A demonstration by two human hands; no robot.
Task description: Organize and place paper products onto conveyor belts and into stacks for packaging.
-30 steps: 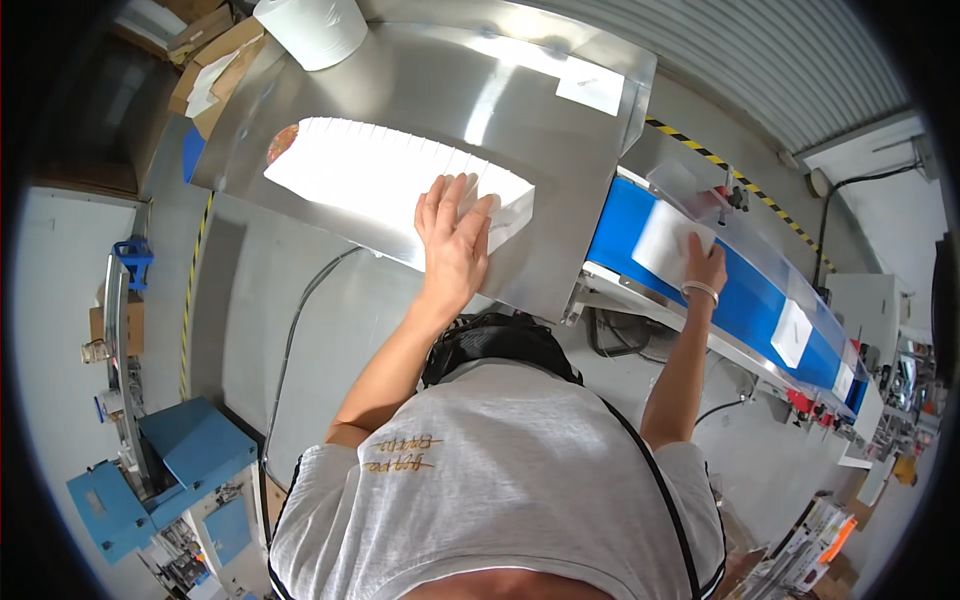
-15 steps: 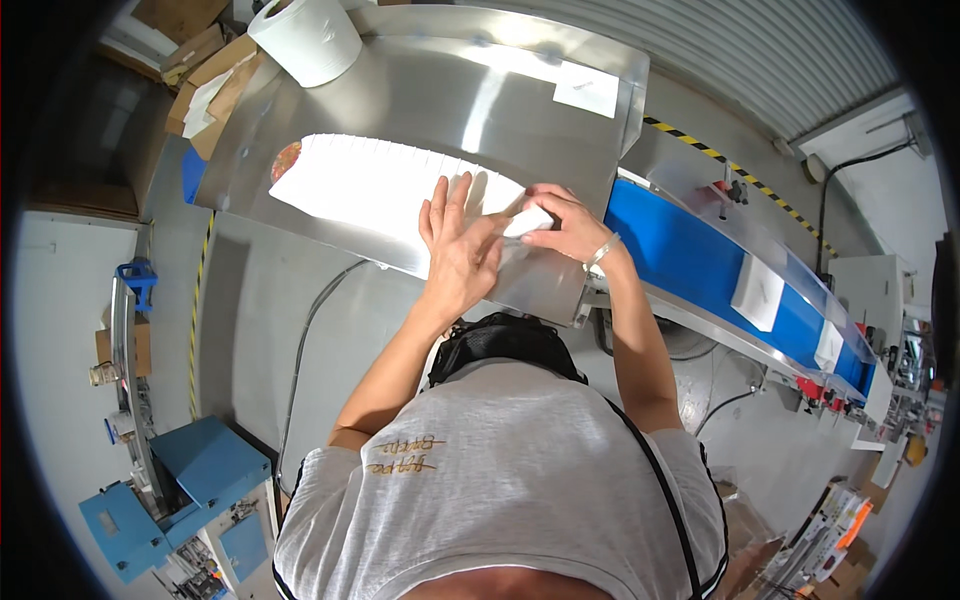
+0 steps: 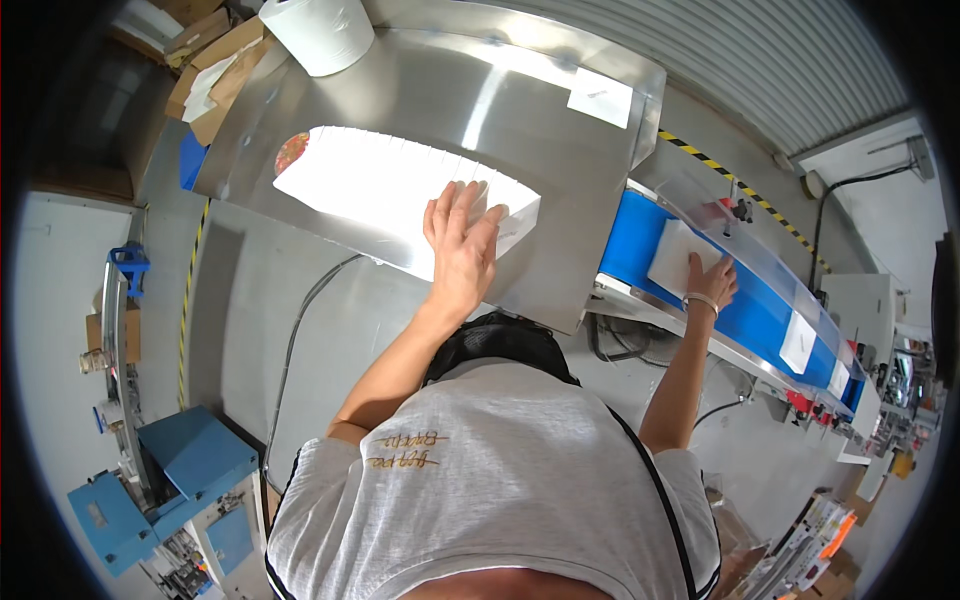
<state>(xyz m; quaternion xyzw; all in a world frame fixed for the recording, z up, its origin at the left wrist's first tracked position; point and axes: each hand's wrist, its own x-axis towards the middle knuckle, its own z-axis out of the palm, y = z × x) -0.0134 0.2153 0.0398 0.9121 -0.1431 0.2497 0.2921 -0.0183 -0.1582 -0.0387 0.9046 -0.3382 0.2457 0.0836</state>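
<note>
Left-hand fingers (image 3: 460, 212), slightly spread and gripping nothing, rest on the right end of a row of white packets (image 3: 370, 180) that extends leftward from them along the metal surface (image 3: 555, 265). Right-hand fingers (image 3: 720, 272), partly open, touch a white packet (image 3: 676, 260) on the blue belt (image 3: 752, 325), though I cannot tell whether they grip it; two more packets (image 3: 798, 344) lie farther right of them.

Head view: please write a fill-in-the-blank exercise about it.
1. The long row of flat packs under the bare left hand is mainly coloured ____.
2. The bare right hand touches a rectangular white pack on the long, ____-coloured conveyor belt.
3. The large white cylindrical roll is nearer the shiny metal table's ____ end than its right.

Missing words: white; blue; left.
</note>
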